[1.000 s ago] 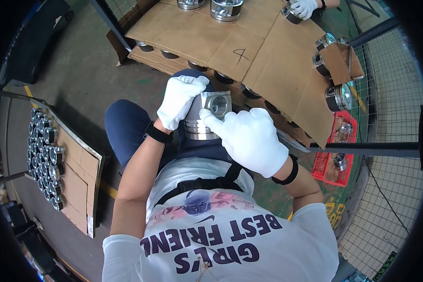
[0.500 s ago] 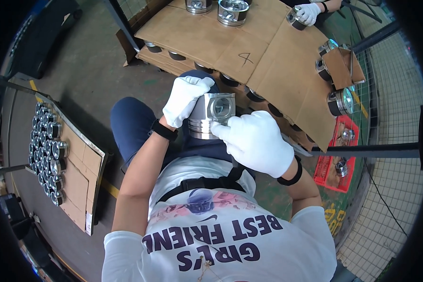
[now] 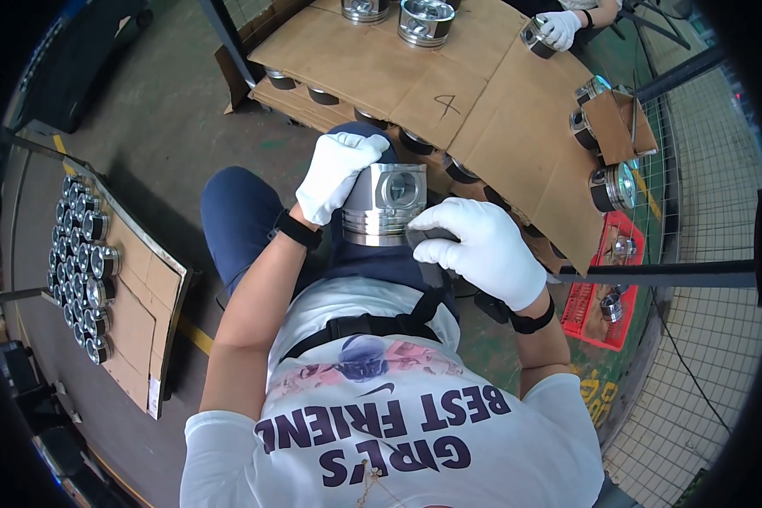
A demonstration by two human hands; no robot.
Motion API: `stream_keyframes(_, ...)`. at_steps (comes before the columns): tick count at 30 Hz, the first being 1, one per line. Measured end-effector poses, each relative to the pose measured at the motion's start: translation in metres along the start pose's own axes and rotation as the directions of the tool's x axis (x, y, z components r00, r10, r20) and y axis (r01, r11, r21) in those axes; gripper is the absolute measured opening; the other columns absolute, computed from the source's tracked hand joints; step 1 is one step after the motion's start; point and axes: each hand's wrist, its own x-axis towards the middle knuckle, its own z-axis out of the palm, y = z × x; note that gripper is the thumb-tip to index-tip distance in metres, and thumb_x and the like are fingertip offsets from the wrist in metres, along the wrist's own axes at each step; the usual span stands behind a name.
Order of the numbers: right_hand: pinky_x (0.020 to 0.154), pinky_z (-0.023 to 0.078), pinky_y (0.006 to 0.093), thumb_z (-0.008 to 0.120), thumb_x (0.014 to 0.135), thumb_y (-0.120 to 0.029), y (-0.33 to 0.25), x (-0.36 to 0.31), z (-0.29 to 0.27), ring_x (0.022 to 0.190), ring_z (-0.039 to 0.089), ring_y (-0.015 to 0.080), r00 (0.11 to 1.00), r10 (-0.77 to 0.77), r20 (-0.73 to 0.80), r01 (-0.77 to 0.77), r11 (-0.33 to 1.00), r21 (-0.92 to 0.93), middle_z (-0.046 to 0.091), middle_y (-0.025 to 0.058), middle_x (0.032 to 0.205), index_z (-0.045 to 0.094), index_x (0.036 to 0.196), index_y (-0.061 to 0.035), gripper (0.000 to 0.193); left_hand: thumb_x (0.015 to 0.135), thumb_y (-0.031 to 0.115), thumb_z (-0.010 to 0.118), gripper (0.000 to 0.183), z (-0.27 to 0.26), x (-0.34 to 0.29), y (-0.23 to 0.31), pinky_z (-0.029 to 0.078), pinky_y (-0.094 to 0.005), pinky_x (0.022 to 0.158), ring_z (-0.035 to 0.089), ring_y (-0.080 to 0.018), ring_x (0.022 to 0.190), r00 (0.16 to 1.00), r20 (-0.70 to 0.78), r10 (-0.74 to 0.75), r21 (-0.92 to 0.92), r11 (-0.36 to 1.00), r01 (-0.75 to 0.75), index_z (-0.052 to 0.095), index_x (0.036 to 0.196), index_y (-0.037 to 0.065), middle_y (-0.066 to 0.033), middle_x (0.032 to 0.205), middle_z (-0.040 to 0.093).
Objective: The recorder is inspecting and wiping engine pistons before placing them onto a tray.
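A silver metal piston (image 3: 384, 206) with ring grooves and a round pin hole is held up over my lap. My left hand (image 3: 337, 176), in a white glove, is closed on its upper left edge. My right hand (image 3: 487, 250), also white-gloved, pinches a small dark grey pad (image 3: 432, 236) between thumb and fingers. The pad is by the grooved lower right side of the piston; whether it touches the metal I cannot tell.
Ahead is a cardboard-topped table (image 3: 381, 72) with several pistons (image 3: 425, 22). A co-worker's gloved hand (image 3: 559, 30) grips a piston at its far right. Many pistons stand on a cardboard-covered pallet (image 3: 140, 313) at left. A red crate (image 3: 603, 284) stands at right.
My right hand has shifted right and turned; its fingers have moved off the grooves and the dark pad now shows. My left hand still holds the piston in nearly the same place.
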Motion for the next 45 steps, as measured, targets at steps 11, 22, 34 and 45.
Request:
stream_keyframes(11,0.075,0.052,0.0397,0.081,0.078,-0.018,0.004,-0.001,0.008,0.084,0.067,0.0313,0.987,0.141,-0.072,-0.135,0.987,0.084,0.071,0.0108,0.091,0.073,0.097,-0.0072,0.023,0.092,0.013,0.074,0.021,0.019,-0.006,0.008,0.045,-0.0234,0.058,0.055,-0.0036,0.065,0.996,0.049,0.072,0.018,0.997,-0.073,0.072,0.076,0.0,0.0021,0.071,0.067)
stream_keyframes(22,0.078,0.051,0.031,0.078,0.082,-0.01,0.004,-0.02,-0.009,0.084,0.065,0.0171,0.957,0.267,-0.111,-0.252,0.958,0.135,0.07,0.0076,0.091,0.073,0.103,0.0004,0.023,0.091,0.021,0.067,0.03,0.038,-0.001,0.032,0.047,-0.0303,0.058,0.056,-0.0135,0.053,0.849,0.13,0.512,0.708,0.552,-0.441,0.069,0.073,-0.003,-0.012,0.062,0.066)
stream_keyframes(34,0.083,0.05,0.0327,0.073,0.089,-0.017,0.025,0.001,0.011,0.089,0.066,0.0192,0.941,0.25,-0.229,-0.157,0.92,0.36,0.071,0.0091,0.092,0.072,0.105,-0.0008,0.023,0.091,0.014,0.06,0.013,0.035,0.006,0.045,0.054,-0.0369,0.067,0.068,-0.0272,0.074,0.85,0.291,0.44,0.874,0.239,-0.423,0.068,0.082,0.009,-0.0099,0.077,0.068)
stream_keyframes(45,0.082,0.049,0.0323,0.071,0.088,-0.013,0.038,0.031,0.017,0.085,0.064,0.0195,0.971,0.225,-0.081,-0.152,0.842,0.518,0.069,0.0103,0.09,0.071,0.1,-0.0001,0.017,0.092,0.015,0.058,0.015,0.033,0.005,0.036,0.052,-0.0391,0.065,0.067,-0.0273,0.075,0.827,0.269,0.494,0.863,0.258,-0.435,0.069,0.082,0.011,-0.0095,0.078,0.068)
